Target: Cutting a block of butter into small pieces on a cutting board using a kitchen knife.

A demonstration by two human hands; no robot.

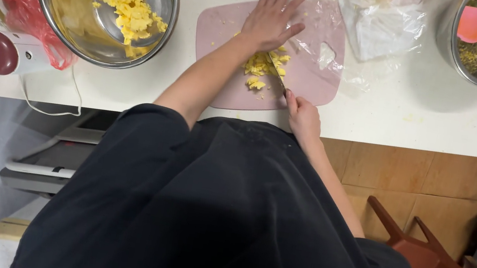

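Knife (277, 72) — blade slanting away, up-left

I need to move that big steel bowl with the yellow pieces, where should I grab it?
Grip the steel bowl by its rim, probably with both hands, one on each side. The walls are smooth and curved, with no handles, and the yellow pieces sit loose inside, so keep it level.

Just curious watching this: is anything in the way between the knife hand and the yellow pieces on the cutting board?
Nothing visible. The right hand holds the knife, whose blade already lies against the yellow pieces on the pink cutting board. The left hand lies flat beyond the pile, over the blade's far end.
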